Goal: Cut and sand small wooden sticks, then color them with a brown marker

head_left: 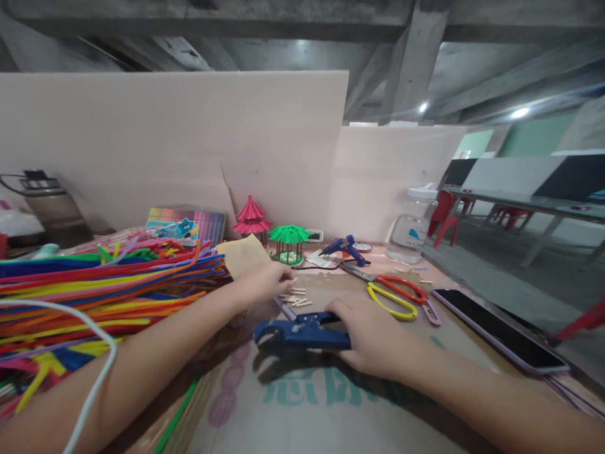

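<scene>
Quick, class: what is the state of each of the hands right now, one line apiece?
Left hand: fingers curled beside the short pale sticks; whether it grips one cannot be told.
Right hand: closed, holding the blue plier-like tool.

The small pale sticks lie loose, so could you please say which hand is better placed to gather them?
Probably the left hand: it is close beside the small pale sticks, while the right hand holds the blue plier-like tool.

Right hand (371, 334) grips a blue plier-like tool (305, 334). Left hand (269, 279) at short pale sticks (299, 297); whether it pinches one, we can't tell. Behind: green-roofed model (289, 235), glue gun (346, 246). We note colored strips (94, 287) massed left, scissors (393, 304) right.
</scene>
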Available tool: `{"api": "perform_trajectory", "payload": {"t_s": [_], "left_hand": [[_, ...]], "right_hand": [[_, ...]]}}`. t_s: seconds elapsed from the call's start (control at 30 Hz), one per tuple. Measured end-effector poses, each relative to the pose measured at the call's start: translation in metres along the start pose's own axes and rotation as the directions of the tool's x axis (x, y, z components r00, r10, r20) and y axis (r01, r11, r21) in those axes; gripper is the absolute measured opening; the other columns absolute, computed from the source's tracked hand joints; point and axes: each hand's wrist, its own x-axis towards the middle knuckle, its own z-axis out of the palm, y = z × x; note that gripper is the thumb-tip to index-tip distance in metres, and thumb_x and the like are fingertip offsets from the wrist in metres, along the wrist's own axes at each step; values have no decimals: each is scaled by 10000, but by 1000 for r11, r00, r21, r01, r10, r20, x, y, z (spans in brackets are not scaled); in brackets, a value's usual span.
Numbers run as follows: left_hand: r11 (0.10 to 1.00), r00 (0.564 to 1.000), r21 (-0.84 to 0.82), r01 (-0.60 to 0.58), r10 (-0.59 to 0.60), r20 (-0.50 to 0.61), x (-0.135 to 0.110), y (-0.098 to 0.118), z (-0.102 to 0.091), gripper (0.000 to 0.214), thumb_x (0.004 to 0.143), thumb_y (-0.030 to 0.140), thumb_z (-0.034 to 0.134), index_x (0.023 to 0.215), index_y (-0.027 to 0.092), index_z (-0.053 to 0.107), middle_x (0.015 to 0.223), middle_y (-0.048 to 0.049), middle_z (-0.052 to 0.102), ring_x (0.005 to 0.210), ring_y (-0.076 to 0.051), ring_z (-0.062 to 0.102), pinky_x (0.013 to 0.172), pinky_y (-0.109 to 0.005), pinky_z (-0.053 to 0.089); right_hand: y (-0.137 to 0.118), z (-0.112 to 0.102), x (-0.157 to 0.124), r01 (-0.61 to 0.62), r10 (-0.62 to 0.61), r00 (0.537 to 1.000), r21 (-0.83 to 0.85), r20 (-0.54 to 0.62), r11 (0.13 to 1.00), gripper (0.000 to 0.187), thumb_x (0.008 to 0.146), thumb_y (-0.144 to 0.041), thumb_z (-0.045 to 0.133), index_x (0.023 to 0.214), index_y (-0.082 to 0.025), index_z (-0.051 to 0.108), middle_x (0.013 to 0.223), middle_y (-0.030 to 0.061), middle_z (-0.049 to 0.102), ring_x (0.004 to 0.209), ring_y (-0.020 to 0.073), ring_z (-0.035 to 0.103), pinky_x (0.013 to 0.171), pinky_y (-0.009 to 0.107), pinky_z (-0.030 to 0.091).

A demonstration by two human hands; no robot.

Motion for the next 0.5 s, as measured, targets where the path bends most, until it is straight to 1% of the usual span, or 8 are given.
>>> {"api": "perform_trajectory", "payload": {"t_s": [0.03,0.07,0.1,0.17,0.23,0.3,0.4,0.5], "left_hand": [[1000,1000,15,11,-11,15,2,-6,5,199,834,284,575,788,154,718,719,-44,706,644,-176,587,595,-256,368],[999,1000,29,18,-19,24,3,-11,8,209,837,290,571,784,152,718,712,-45,703,642,-176,584,596,-257,368],[999,999,41,22,-24,29,4,-15,11,222,844,297,565,788,150,721,710,-45,701,641,-177,580,600,-259,369],[998,999,60,20,-22,35,4,-18,14,239,857,304,554,817,148,730,731,-49,709,651,-177,580,611,-261,374],[997,999,72,11,-14,38,5,-19,15,244,868,301,548,852,149,739,775,-57,727,671,-180,592,622,-262,381],[997,999,80,1,-4,36,5,-17,16,240,874,289,547,865,150,742,812,-66,741,692,-182,608,631,-262,387],[996,999,89,-15,12,33,5,-17,18,225,876,267,552,855,151,743,820,-72,746,701,-184,622,638,-263,394],[997,999,77,-30,27,37,5,-20,18,193,858,259,585,844,162,751,799,-50,744,708,-183,628,653,-255,416]], "right_hand": [[-3,-2,0,-21,24,998,-54,50,998,267,799,-281,725,1018,-130,695,1015,149,722,973,343,662,866,467,504],[-7,-4,0,-41,49,995,-90,84,995,304,817,-355,741,1010,-124,698,1002,155,720,966,350,661,859,475,506],[-10,-6,0,-56,68,992,-111,106,992,399,817,-460,756,1019,-121,698,1005,161,717,967,358,658,854,484,508],[-15,-6,-1,-67,83,989,-128,124,989,636,750,-675,755,1053,-119,695,1027,173,713,977,373,653,844,495,511],[-18,-4,-3,-47,66,991,-152,120,987,741,688,-777,731,1025,-118,698,1014,178,711,962,377,656,821,485,511],[-20,-1,-4,-16,33,995,-183,92,983,702,710,-765,725,986,-121,698,971,168,717,917,360,671,766,440,508],[-17,1,-4,21,-2,997,-239,76,971,545,792,-655,737,949,-134,691,845,132,733,763,311,697,615,349,449],[-10,-12,-2,-22,26,1000,-225,17,974,423,851,-573,721,935,-161,686,759,101,738,627,259,676,523,299,352]]}}
